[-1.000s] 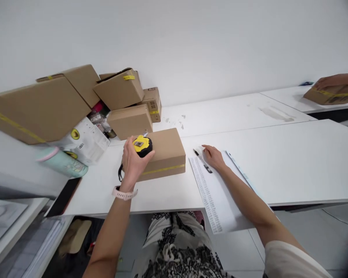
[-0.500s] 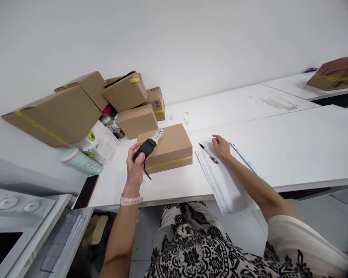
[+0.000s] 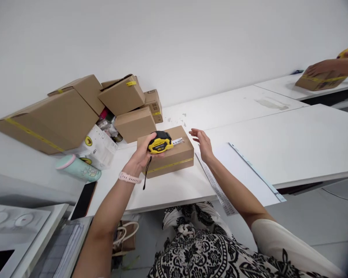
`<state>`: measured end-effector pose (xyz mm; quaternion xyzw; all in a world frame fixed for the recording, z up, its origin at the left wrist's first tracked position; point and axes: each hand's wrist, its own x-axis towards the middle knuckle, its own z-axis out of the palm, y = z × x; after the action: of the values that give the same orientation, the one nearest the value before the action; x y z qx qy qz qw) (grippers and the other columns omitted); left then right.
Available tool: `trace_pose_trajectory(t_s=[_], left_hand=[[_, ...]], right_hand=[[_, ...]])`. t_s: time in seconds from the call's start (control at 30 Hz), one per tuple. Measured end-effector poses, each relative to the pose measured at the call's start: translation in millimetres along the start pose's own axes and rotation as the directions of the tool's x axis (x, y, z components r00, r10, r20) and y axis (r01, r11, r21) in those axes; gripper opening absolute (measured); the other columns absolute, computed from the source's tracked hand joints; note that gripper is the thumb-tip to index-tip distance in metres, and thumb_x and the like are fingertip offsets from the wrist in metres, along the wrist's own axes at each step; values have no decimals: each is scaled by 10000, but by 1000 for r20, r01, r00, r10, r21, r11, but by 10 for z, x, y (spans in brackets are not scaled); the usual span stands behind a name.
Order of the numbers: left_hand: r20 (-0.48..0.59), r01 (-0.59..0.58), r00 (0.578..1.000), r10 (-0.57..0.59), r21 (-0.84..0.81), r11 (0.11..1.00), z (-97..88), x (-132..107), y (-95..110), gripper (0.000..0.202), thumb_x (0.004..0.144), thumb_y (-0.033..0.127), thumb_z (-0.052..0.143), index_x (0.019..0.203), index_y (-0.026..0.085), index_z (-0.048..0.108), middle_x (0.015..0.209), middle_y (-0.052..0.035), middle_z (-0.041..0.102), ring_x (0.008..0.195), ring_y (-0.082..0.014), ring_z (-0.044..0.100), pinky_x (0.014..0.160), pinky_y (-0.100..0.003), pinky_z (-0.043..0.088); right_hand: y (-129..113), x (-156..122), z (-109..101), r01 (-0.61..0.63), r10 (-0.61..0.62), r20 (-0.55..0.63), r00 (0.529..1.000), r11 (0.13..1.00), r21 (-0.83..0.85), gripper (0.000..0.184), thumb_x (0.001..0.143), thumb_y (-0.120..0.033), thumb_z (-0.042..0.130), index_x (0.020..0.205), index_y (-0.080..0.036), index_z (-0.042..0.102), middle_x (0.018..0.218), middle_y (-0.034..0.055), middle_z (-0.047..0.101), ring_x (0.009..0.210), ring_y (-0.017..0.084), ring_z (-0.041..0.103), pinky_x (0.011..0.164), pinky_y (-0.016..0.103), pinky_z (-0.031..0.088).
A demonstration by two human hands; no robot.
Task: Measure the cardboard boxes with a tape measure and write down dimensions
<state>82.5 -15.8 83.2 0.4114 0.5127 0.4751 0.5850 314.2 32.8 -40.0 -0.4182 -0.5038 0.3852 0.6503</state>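
Tape measure (image 3: 160, 144): yellow and black, in front of the box top as seen from above, with a short length of printed blade (image 3: 178, 141) sticking out to the right; whether it touches the cardboard cannot be told.
Wrist strap (image 3: 146, 173): black, hanging from the tape measure.
Left hand (image 3: 144, 153): wrapped around the tape measure, thumb along its upper side, a pink band (image 3: 130, 177) on the wrist.
Right hand (image 3: 202, 142): holding nothing visible, fingers loosely spread, just beside the right end of the box.
Cardboard box (image 3: 174, 156): lying on the white table (image 3: 174, 192), yellow tape along its front side.
Paper (image 3: 240, 166): near the right forearm, partly hidden by it, overhanging the table's front edge.
Left side: mint tumbler (image 3: 81, 168) lying beside a white carton (image 3: 103, 144), dark phone (image 3: 85, 199) near the edge, larger boxes (image 3: 72, 119) piled behind.
Far right: a co-worker's hand (image 3: 321, 67) on another taped box (image 3: 320, 82).
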Motion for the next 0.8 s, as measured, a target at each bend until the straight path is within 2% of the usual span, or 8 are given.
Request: trace_pose_trajectory(t_s=[0.13,0.33,0.47,0.53,0.67,0.8], left_hand=[[38,-6,999,2,104,995,240,238,40,431,766,502,779,1018,155,741,968,-116,780,810,-243,756,571,-301,632],[46,30,998,-39,174,984,399,385,-24,432,763,521,767,1012,169,750,1041,-124,780,891,-259,761,565,-276,621],[58,48,996,-62,209,977,385,428,-64,497,747,542,781,1063,162,737,1025,-137,785,856,-255,762,584,-286,630],[44,88,994,-99,212,973,362,452,-77,532,741,561,786,1080,156,724,987,-140,788,817,-255,763,591,-296,635],[45,117,991,-127,183,976,327,493,-83,511,761,564,771,1071,161,718,929,-128,785,761,-257,763,579,-320,641],[66,102,991,-117,195,976,264,494,-63,442,777,524,765,1039,169,738,903,-114,783,701,-237,750,553,-318,640]], right_hand=[[229,-37,28,-89,95,-72,993,993,78,507,971,-627,413,1241,-257,631,1296,112,715,1224,251,650,1023,468,524],[261,-151,32,-57,57,-10,998,998,3,480,960,-560,479,1303,-243,592,1361,124,675,1280,256,616,1078,474,493],[202,-177,24,49,-43,41,998,989,-140,488,960,-527,506,1354,-248,578,1441,122,613,1329,263,570,1112,477,475],[169,-183,37,144,-126,83,988,957,-251,472,975,-515,499,1363,-263,590,1466,109,593,1356,268,541,1143,491,449],[133,-183,110,373,-285,257,924,823,-428,405,986,-461,515,1325,-281,644,1419,79,647,1395,275,521,1177,512,408],[145,-170,152,440,-310,315,897,698,-566,369,990,-344,499,1312,-284,668,1386,53,682,1378,275,559,1128,523,424]])
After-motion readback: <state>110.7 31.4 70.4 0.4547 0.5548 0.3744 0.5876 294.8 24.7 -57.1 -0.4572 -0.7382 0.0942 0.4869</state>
